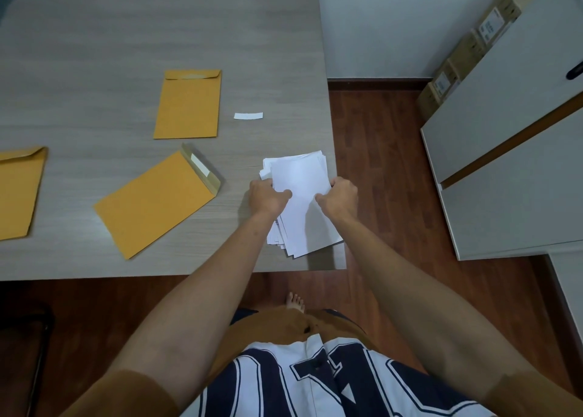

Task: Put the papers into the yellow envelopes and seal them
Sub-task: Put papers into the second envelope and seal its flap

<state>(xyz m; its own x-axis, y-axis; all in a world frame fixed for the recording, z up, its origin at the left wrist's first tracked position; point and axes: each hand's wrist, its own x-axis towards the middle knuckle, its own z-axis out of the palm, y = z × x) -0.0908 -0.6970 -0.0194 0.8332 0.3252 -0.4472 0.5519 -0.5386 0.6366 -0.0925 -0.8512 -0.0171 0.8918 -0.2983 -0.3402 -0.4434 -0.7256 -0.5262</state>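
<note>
left grip [268, 196] pinches the paper stack [299, 173] at its left edge, right grip [342, 197] at its right, on the desk [94, 54]. sheets look light, floppy, apt to fan: hold both long edges. the open yellow envelope [157, 202] lies left of the left grip.

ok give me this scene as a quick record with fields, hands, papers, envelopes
left hand: grips the left edge of the paper stack
right hand: grips the stack's right edge
paper stack: by the right edge of the table, sheets unevenly fanned
near envelope: tilted, flap open, white strip on the flap
far envelope: lies flat, flap folded down
left envelope: cut off by the frame edge
white slip: loose, right of the far envelope
</note>
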